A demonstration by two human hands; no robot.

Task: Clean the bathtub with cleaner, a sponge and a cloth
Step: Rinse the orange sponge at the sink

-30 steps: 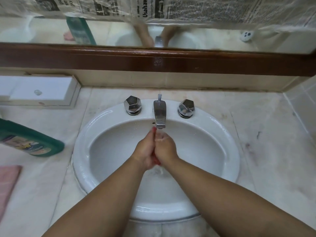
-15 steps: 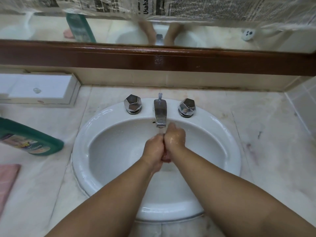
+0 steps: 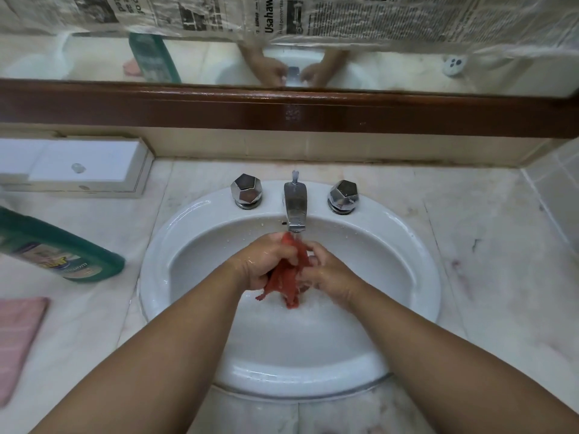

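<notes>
both hands pinching a red cloth (image 3: 286, 277) under the faucet (image 3: 295, 208) | left hand (image 3: 264, 264), right hand (image 3: 329, 277) | green bottle (image 3: 59, 249) off to the left

Two hands (image 3: 266, 264) (image 3: 332, 275), one red cloth (image 3: 285, 278). Two knobs (image 3: 246, 191) (image 3: 343, 194), one spout (image 3: 295, 205), one basin (image 3: 416, 255). One green bottle (image 3: 62, 249), at left.

"Usahawa" on newspaper (image 3: 360, 17), bottle (image 3: 62, 249) label blurred
</notes>
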